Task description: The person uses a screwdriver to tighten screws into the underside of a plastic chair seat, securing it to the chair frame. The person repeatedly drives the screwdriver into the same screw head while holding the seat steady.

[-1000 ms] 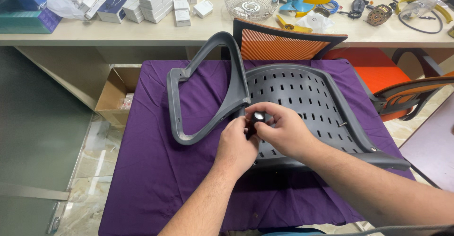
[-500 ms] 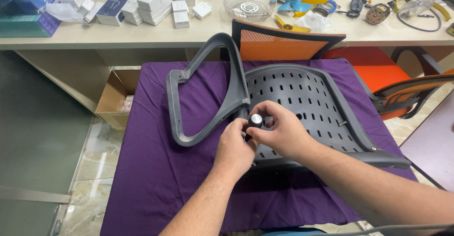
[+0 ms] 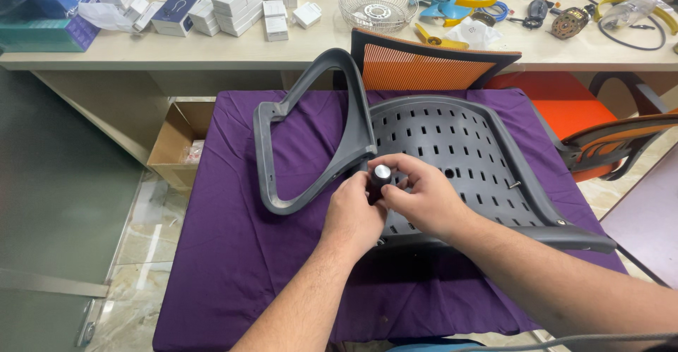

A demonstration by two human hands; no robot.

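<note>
Left hand (image 3: 355,214): centre of the frame, grip closed around a small dark part below the knob, just where the backrest frame meets the seat.
Right hand (image 3: 421,197): just right of the left, fingers pinched on the round grey-topped knob (image 3: 382,175).
Backrest frame (image 3: 311,140): grey plastic loop, tilted up, left of centre.
Seat pan (image 3: 459,147): grey, slotted, lying on the purple cloth (image 3: 233,267) over the table.
Background: orange chair (image 3: 424,66) and a beige table (image 3: 332,38) with white boxes (image 3: 236,2), upper frame.
Cardboard box (image 3: 173,140): on the floor, left.
</note>
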